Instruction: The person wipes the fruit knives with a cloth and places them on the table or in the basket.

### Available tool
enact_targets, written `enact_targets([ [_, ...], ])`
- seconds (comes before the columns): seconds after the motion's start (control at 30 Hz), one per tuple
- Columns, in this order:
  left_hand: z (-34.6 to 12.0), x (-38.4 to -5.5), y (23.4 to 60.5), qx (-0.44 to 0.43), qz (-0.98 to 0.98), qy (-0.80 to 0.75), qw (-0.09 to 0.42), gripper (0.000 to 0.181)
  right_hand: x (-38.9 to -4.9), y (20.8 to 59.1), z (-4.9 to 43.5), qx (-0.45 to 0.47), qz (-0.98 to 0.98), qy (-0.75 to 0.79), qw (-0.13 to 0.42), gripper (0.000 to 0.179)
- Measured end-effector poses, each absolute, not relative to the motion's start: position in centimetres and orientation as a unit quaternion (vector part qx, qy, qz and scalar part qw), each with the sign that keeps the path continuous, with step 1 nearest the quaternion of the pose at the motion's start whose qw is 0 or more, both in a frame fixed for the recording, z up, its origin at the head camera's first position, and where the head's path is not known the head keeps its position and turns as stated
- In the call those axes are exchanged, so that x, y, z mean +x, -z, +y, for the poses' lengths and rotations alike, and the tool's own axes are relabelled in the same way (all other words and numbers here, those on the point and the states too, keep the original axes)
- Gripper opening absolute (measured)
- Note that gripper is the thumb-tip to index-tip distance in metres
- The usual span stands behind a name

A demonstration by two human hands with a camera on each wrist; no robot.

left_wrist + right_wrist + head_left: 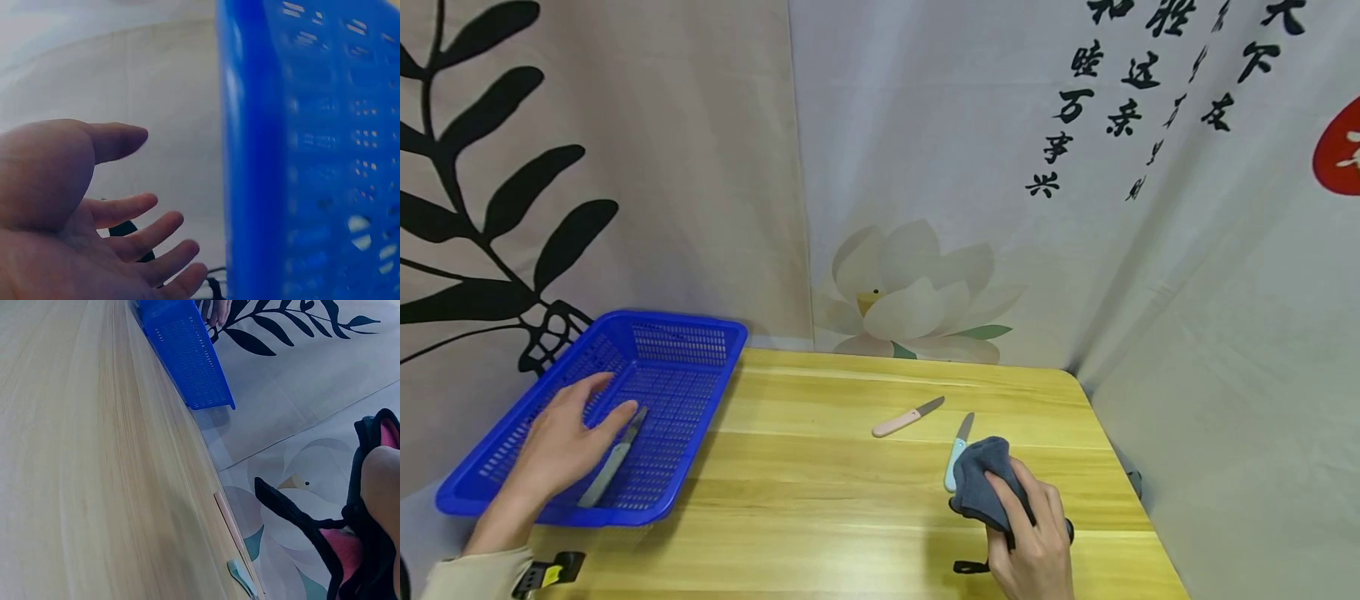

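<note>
My left hand (568, 437) hovers over the blue basket (703, 417), its fingers spread and nothing in them. Inside the basket, close to the thumb, lies a knife with a pale grey-green handle (606, 475). In the left wrist view the palm and loose fingers (134, 234) show beside the basket's wall. My right hand (1033, 533) grips a bunched dark grey cloth (985, 483) with black edging, above the table. Pink lining (342, 550) shows on it in the right wrist view. Just beyond the cloth lies a knife with a light blue handle (956, 462), partly covered from view.
A knife with a pale pink handle (895, 423) lies farther back on the wooden table (820, 500). Printed fabric curtains (925, 150) stand behind the table and along its right side. A black and yellow strap (550, 573) is at my left wrist.
</note>
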State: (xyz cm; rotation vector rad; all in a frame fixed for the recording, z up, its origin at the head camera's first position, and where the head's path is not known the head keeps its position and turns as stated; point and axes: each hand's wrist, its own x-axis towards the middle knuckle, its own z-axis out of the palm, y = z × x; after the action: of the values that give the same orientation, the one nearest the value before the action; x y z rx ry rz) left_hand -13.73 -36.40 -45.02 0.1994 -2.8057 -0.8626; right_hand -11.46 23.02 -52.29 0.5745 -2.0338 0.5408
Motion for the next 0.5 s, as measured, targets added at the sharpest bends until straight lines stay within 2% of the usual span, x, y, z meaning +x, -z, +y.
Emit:
enact_targets([
  [0.17, -34.0, -14.1, 44.2, 0.038, -0.946, 0.299, 0.118, 0.083, -11.6, 52.4, 23.0, 0.225, -0.825, -0.248, 0.456, 0.043],
  [0.4, -29.7, -15.0, 43.1, -0.043, -0.929, 0.316, 0.187, 0.075, -11.3, 52.4, 23.4, 0.198, -0.833, -0.280, 0.434, 0.048],
  [0.5, -28.1, -15.5, 42.8, -0.069, -0.922, 0.325, 0.196, 0.072, -11.1, 52.4, 23.6, 0.182, -0.842, -0.287, 0.420, 0.048],
])
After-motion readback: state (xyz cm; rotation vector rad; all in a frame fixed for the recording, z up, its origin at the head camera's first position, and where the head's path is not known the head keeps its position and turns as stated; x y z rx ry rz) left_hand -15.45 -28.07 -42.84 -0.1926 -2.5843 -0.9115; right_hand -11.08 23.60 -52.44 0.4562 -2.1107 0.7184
